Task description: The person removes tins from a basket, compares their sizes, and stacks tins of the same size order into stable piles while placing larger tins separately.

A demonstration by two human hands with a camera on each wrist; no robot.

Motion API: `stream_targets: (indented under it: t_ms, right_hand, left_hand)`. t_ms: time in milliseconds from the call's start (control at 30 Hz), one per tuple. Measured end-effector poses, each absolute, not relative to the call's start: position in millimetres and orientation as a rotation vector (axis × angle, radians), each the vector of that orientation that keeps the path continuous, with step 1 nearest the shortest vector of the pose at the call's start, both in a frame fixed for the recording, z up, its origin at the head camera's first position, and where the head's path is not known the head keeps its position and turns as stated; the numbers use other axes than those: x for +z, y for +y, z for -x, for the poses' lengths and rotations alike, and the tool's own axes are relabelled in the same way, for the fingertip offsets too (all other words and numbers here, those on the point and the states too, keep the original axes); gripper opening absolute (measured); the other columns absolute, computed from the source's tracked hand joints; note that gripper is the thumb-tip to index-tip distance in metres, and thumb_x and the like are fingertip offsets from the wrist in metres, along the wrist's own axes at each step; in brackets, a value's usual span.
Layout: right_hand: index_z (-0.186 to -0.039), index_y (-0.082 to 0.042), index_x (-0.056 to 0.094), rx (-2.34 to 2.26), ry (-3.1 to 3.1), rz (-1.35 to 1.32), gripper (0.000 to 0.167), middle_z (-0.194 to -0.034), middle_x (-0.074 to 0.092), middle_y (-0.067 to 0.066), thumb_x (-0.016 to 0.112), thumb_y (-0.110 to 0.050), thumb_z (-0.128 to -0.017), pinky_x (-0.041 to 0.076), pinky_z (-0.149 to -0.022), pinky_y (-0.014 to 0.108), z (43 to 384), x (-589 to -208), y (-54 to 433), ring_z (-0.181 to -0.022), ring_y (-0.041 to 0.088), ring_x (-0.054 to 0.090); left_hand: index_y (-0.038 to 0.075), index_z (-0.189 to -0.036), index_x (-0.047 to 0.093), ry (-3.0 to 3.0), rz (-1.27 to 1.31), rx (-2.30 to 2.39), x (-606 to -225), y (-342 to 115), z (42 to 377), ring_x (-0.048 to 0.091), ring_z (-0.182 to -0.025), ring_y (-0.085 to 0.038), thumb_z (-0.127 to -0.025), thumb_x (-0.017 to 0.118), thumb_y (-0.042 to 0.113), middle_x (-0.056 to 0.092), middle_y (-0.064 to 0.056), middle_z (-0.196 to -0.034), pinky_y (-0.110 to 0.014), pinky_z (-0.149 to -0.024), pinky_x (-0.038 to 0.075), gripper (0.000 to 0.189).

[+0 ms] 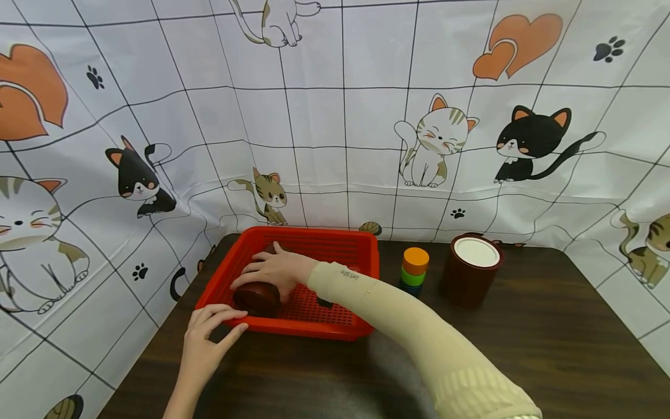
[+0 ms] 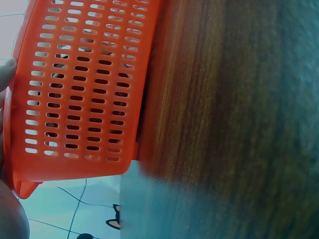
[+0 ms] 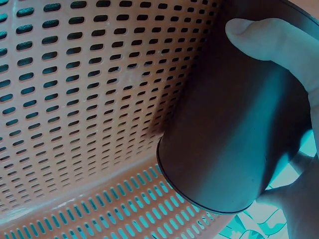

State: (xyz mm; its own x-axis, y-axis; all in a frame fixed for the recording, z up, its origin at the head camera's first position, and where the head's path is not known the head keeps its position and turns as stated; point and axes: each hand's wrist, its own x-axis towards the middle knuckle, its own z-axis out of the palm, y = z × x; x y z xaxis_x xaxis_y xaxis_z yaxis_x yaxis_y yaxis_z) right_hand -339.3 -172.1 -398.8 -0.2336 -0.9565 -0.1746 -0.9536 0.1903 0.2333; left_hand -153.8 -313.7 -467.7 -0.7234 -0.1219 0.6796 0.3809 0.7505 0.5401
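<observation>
My right hand (image 1: 274,270) reaches into the red plastic basket (image 1: 309,330) and grips a dark reddish-brown cylindrical canister (image 1: 256,299). The canister lies on its side at the basket's left end. In the right wrist view, my thumb lies along the smooth side of the canister (image 3: 224,124), close to the slotted basket floor (image 3: 89,89). At the basket's front left corner, my left hand (image 1: 204,337) holds the rim between fingers and thumb. The left wrist view shows the basket's slotted outer wall (image 2: 79,94), with fingertips at its rim.
Right of the basket stands a small stack of orange, green and dark cups (image 1: 415,267). Beside it is an upright brown canister (image 1: 466,282) with a white top. A small black object (image 1: 324,302) shows under the right sleeve. A cat-print sheet (image 1: 319,116) hangs behind the dark wooden table (image 1: 534,326).
</observation>
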Motion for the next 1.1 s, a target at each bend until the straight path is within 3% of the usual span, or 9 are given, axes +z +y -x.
stream_targets:
  t_ms: [233,567,867,1100]
  right_hand:
    - [-0.151,-0.058,0.002,-0.471,-2.432,-1.928,0.116,-0.161,0.024,-0.014,0.085,-0.045,-0.071,0.02,-0.116,0.069,339,-400,-172,-0.151,0.029,0.022]
    - [-0.152,-0.053,0.011,-0.447,-2.421,-1.919,0.109,-0.159,0.028,-0.012,0.083,-0.054,-0.07,0.023,-0.114,0.07,336,-402,-170,-0.148,0.028,0.027]
    - [-0.153,-0.05,0.014,0.029,-2.568,-1.919,0.107,-0.16,0.029,-0.012,0.084,-0.051,-0.071,0.027,-0.113,0.068,347,-388,-157,-0.146,0.026,0.031]
    - [-0.155,-0.037,0.02,0.543,-2.528,-1.961,0.107,-0.154,0.038,-0.006,0.087,-0.044,-0.071,0.041,-0.111,0.045,361,-389,-150,-0.138,0.019,0.041]
  left_hand:
    - [0.025,-0.096,0.078,-2.226,0.194,-0.89,-469,-315,155,0.043,-0.101,-0.001,-0.068,0.088,0.003,0.066,0.005,-0.1,-0.017,-0.09,0.029,0.037]
    - [0.025,-0.096,0.078,-2.219,0.203,-0.888,-471,-312,155,0.044,-0.101,-0.001,-0.067,0.088,0.003,0.066,0.004,-0.1,-0.016,-0.09,0.029,0.037]
    - [0.025,-0.096,0.078,-2.235,0.188,-0.877,-471,-313,154,0.043,-0.101,-0.001,-0.068,0.088,0.005,0.066,0.006,-0.1,-0.017,-0.089,0.029,0.037]
    - [0.024,-0.096,0.078,-2.228,0.178,-0.883,-468,-313,153,0.042,-0.101,0.001,-0.068,0.088,0.004,0.066,0.005,-0.099,-0.017,-0.089,0.029,0.036]
